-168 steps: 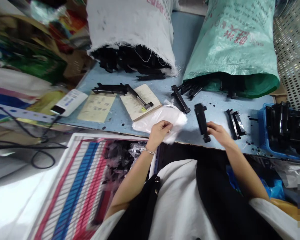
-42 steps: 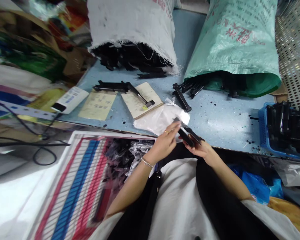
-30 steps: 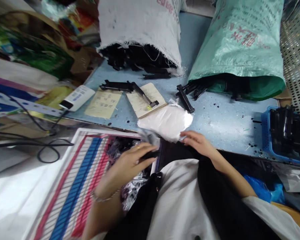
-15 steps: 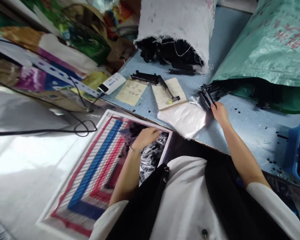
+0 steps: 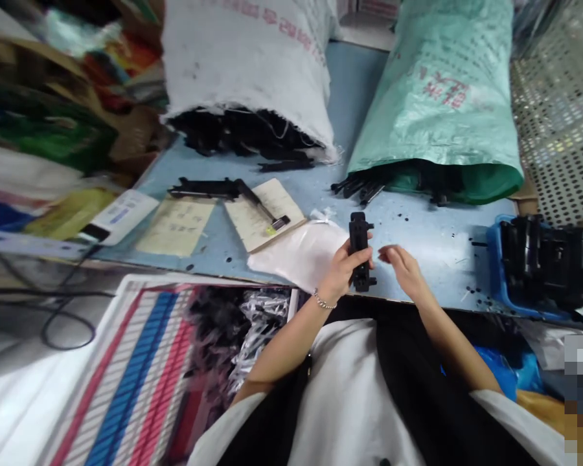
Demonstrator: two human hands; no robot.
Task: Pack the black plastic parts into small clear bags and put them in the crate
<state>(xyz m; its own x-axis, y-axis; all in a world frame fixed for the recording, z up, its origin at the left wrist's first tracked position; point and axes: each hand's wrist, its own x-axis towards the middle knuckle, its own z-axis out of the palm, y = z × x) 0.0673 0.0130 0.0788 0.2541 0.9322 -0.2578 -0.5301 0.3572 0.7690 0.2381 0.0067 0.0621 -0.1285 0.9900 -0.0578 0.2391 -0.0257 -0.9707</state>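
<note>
My left hand point(image 5: 341, 268), with a bracelet at the wrist, grips a long black plastic part point(image 5: 359, 252) near the table's front edge. The part stands lengthwise away from me, with small pegs along its right side. Just to the right, apart from the part, my right hand point(image 5: 402, 270) holds nothing, its fingers loosely bent and slightly apart. Beneath and left of my left hand lies a white plastic bag point(image 5: 296, 255). Beyond the hands, several black parts point(image 5: 362, 186) stick out of the mouth of a green woven sack point(image 5: 432, 123).
A white woven sack point(image 5: 247, 71) of black parts lies at the back. A small hammer point(image 5: 267, 210) rests on a notebook point(image 5: 245, 223) near another black part point(image 5: 204, 188). At right stands a blue bin point(image 5: 498, 272) of black parts; a striped lined crate point(image 5: 126, 362) is below left.
My left hand has come up from the crate to the table and now holds the black part. My right hand has drawn back from the green sack and released its hold. The view has turned right.
</note>
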